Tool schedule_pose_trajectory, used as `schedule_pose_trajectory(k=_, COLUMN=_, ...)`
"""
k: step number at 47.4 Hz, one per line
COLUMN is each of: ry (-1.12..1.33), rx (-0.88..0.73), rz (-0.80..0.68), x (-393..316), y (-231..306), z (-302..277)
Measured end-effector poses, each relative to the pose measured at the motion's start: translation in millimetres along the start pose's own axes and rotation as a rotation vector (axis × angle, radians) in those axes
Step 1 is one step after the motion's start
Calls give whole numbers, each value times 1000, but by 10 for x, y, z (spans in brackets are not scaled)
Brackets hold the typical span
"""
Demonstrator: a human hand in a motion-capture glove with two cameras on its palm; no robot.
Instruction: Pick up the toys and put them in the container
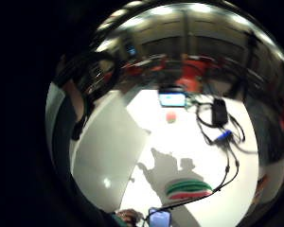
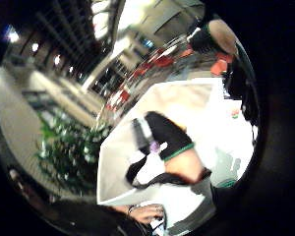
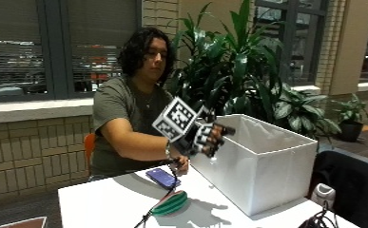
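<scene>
White table (image 3: 101,202): one container (image 3: 259,166), one watermelon-slice toy (image 3: 169,203), one phone (image 3: 163,177).

The inside of the white fabric container (image 3: 259,166) is hidden behind its walls. Whether the black-gloved right hand (image 3: 204,137) holds anything (its fingers (image 3: 216,141) look curled) cannot be told. The small pinkish object (image 1: 171,117) on the white tabletop (image 1: 189,142) is too blurred to identify.

White table (image 3: 107,202) carries all items. Resting directly on it: a white fabric container (image 3: 263,164), open at the top, standing upright toward the far side; a watermelon-slice toy (image 3: 169,203), green rind with red stripe, lying near the front edge; a phone (image 3: 162,177) with purple screen beside the person's bare hand (image 3: 181,165), which rests on the tabletop. A small pinkish toy (image 1: 171,117) lies well apart from the slice. Black cables (image 1: 227,161) run across the surface.
</scene>
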State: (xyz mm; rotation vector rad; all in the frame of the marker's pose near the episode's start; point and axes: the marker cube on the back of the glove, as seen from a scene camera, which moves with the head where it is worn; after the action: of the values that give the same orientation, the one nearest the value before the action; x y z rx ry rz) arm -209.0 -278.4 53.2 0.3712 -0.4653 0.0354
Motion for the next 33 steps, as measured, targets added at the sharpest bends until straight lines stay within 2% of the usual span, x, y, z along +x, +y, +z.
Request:
schedule_pose_trajectory(k=3, ry=16, rx=11, rz=151, x=391, y=-12, z=145)
schedule_pose_trajectory(k=7, ry=39, rx=-6, rz=264, x=864, y=-47, z=411)
schedule_pose_trajectory(k=10, ry=110, rx=90, rz=320, x=1169, y=-93, z=714)
schedule_pose_trajectory(k=13, ry=180, rx=179, rz=456, x=1345, y=-144, z=1011)
schedule_pose_trajectory(k=18, ry=215, rx=81, rz=678, x=1459, y=-136, z=1309)
schedule_pose_trajectory(k=28, ry=237, rx=3, rz=810, x=1549, y=-186, z=1648)
schedule_pose_trajectory(k=33, ry=241, rx=15, rz=860, x=1605, y=-145, z=1709)
